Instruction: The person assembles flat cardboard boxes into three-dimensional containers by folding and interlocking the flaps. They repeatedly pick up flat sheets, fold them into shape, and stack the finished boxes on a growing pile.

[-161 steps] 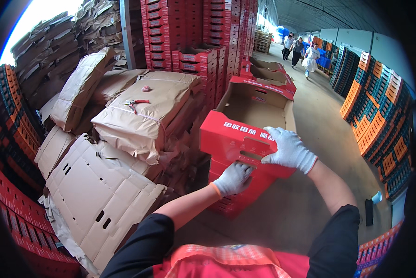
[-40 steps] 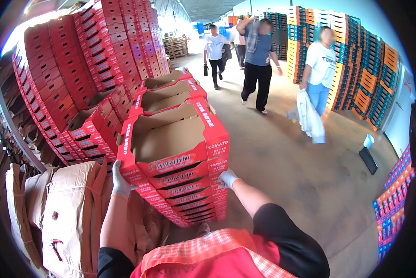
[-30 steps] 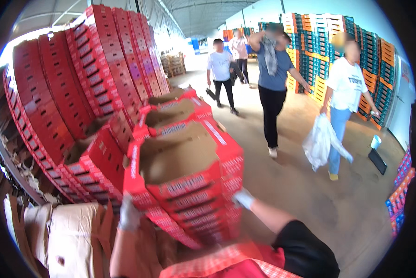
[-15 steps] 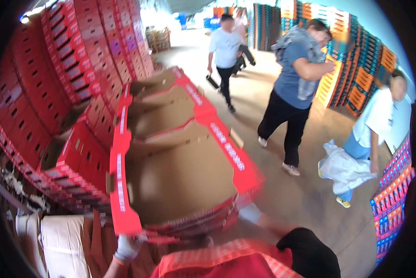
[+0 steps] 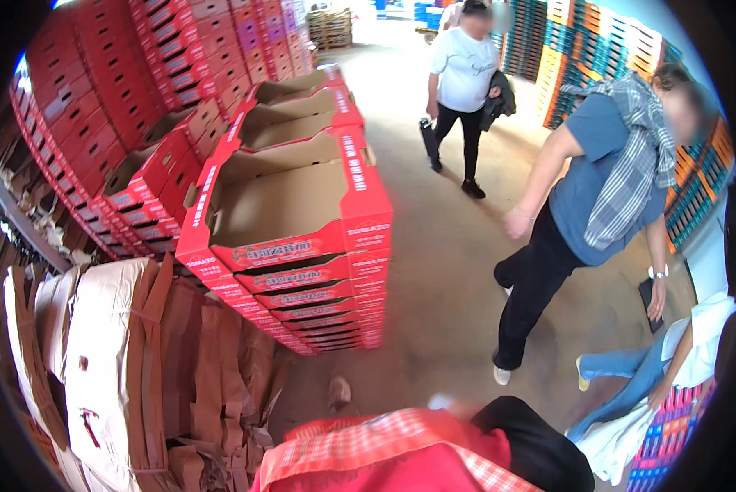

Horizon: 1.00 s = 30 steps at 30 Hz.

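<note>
Directly ahead of me a stack of red open-topped cardboard boxes (image 5: 364, 279) stands on the floor, its top box brown inside and vacant. More stacks of the same kind adjoin it farther off. My right hand (image 5: 443, 402), in a pale glove, barely shows past the front of my red clothing, apart from the boxes. Blur and clothing hide its fingers, so what it holds, if anything, cannot be made out. My left hand is out of view.
Flattened cardboard bundles (image 5: 105, 361) fill the lower left. Tall red box stacks (image 5: 97, 107) line the left side. A person in a blue shirt (image 5: 585, 180) is close on the right; another in a white shirt (image 5: 464, 70) walks farther back. Coloured crates (image 5: 597, 49) stand behind them.
Both gloved hands were at the near box stack's lower corners; now they are away from it. The stack sits farther from me. The people on the right have come nearer.
</note>
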Each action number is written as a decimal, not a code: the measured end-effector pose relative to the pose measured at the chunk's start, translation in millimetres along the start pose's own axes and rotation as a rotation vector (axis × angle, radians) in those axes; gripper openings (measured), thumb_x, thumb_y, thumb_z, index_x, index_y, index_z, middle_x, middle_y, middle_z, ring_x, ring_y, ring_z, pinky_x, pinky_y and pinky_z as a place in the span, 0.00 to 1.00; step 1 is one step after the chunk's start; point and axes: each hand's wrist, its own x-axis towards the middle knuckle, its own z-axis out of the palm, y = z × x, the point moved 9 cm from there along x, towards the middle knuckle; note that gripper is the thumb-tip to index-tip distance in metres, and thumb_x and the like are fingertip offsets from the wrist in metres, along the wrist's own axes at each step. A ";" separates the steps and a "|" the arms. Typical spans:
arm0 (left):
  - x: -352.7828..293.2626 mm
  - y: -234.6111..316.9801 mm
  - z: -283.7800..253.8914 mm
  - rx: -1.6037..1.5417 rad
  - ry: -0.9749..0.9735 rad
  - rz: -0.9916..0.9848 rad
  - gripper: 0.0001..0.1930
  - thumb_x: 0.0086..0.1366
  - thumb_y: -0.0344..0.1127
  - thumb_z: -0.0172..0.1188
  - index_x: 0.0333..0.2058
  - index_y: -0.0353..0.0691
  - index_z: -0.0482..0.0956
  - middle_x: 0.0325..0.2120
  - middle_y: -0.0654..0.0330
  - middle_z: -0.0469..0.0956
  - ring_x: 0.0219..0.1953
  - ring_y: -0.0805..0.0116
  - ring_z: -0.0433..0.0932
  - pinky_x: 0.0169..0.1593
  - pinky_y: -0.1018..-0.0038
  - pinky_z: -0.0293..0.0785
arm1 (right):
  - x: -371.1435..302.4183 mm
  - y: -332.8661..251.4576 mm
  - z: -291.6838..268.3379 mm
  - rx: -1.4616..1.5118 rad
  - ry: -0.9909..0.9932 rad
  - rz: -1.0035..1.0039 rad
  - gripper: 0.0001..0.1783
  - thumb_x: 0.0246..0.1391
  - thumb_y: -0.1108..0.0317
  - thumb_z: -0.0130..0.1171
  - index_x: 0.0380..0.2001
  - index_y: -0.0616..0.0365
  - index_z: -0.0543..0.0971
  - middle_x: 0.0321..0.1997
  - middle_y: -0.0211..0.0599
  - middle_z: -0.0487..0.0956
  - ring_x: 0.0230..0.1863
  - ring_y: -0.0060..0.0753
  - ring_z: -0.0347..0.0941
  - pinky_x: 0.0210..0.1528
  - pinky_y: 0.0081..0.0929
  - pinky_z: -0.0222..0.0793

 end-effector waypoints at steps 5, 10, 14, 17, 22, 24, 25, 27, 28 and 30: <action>-151.0 -142.9 17.8 0.009 -0.127 -0.378 0.29 0.68 0.32 0.58 0.64 0.34 0.59 0.51 0.49 0.75 0.53 0.61 0.74 0.55 0.71 0.71 | -148.9 24.5 155.1 0.766 -0.298 0.628 0.14 0.53 0.66 0.55 0.41 0.55 0.83 0.33 0.43 0.82 0.32 0.44 0.79 0.34 0.45 0.74; -221.3 -164.5 -16.8 -0.113 -0.060 -0.366 0.25 0.68 0.34 0.58 0.59 0.30 0.65 0.47 0.49 0.76 0.48 0.61 0.76 0.53 0.71 0.72 | -167.6 28.5 124.3 0.886 -0.202 0.778 0.13 0.54 0.67 0.56 0.42 0.54 0.82 0.30 0.40 0.81 0.28 0.39 0.78 0.30 0.41 0.74; -286.0 -131.4 -54.6 -0.337 0.067 -0.090 0.22 0.67 0.35 0.59 0.56 0.28 0.71 0.44 0.49 0.77 0.45 0.61 0.77 0.51 0.70 0.74 | -107.6 -25.4 61.4 1.280 0.077 0.794 0.13 0.55 0.68 0.57 0.43 0.54 0.82 0.28 0.38 0.80 0.25 0.36 0.77 0.26 0.37 0.73; -369.4 -119.2 -93.3 -0.526 0.168 0.123 0.30 0.66 0.31 0.62 0.65 0.32 0.64 0.64 0.48 0.66 0.67 0.62 0.64 0.69 0.70 0.58 | -45.8 -152.3 1.5 1.482 0.218 0.593 0.13 0.55 0.69 0.58 0.44 0.54 0.82 0.27 0.36 0.79 0.23 0.34 0.76 0.23 0.34 0.73; -545.1 -177.2 -175.1 -0.345 0.598 -0.071 0.26 0.65 0.30 0.63 0.61 0.32 0.70 0.59 0.50 0.73 0.62 0.61 0.71 0.66 0.69 0.65 | -31.0 -505.1 -108.1 1.236 0.071 -0.131 0.18 0.60 0.71 0.59 0.54 0.57 0.76 0.33 0.32 0.80 0.23 0.21 0.74 0.24 0.23 0.72; -607.1 -205.3 -199.2 -0.503 0.792 -0.103 0.26 0.64 0.30 0.63 0.60 0.33 0.71 0.58 0.50 0.74 0.62 0.62 0.72 0.65 0.70 0.66 | -72.4 -646.9 -140.9 1.140 -0.128 -0.521 0.18 0.62 0.71 0.58 0.55 0.59 0.75 0.38 0.33 0.81 0.26 0.18 0.74 0.30 0.19 0.74; -630.8 -220.8 -204.4 -0.555 0.830 -0.141 0.26 0.64 0.30 0.63 0.60 0.33 0.71 0.58 0.50 0.74 0.61 0.62 0.72 0.64 0.70 0.66 | -96.8 -702.2 -148.6 1.144 -0.232 -0.625 0.18 0.62 0.71 0.57 0.55 0.60 0.75 0.40 0.34 0.81 0.28 0.18 0.75 0.32 0.19 0.75; -672.0 -256.5 -208.6 -0.590 0.942 -0.289 0.27 0.64 0.31 0.64 0.60 0.33 0.71 0.58 0.51 0.74 0.61 0.63 0.73 0.64 0.71 0.66 | -137.3 -793.9 -159.8 1.090 -0.424 -0.881 0.18 0.63 0.72 0.55 0.56 0.60 0.75 0.44 0.35 0.82 0.33 0.18 0.76 0.37 0.18 0.76; -691.1 -269.0 -212.7 -0.621 1.054 -0.256 0.26 0.64 0.31 0.64 0.60 0.32 0.71 0.57 0.51 0.75 0.61 0.63 0.73 0.64 0.71 0.67 | -150.6 -831.2 -157.7 1.081 -0.510 -0.968 0.18 0.63 0.73 0.55 0.56 0.60 0.75 0.44 0.35 0.81 0.33 0.18 0.76 0.37 0.17 0.76; -724.4 -287.3 -217.8 -0.546 1.203 -0.195 0.25 0.64 0.31 0.63 0.59 0.31 0.72 0.57 0.49 0.76 0.60 0.60 0.74 0.64 0.69 0.67 | -151.1 -887.5 -147.6 1.034 -0.577 -1.039 0.17 0.63 0.73 0.55 0.54 0.61 0.76 0.43 0.34 0.81 0.33 0.18 0.76 0.37 0.17 0.75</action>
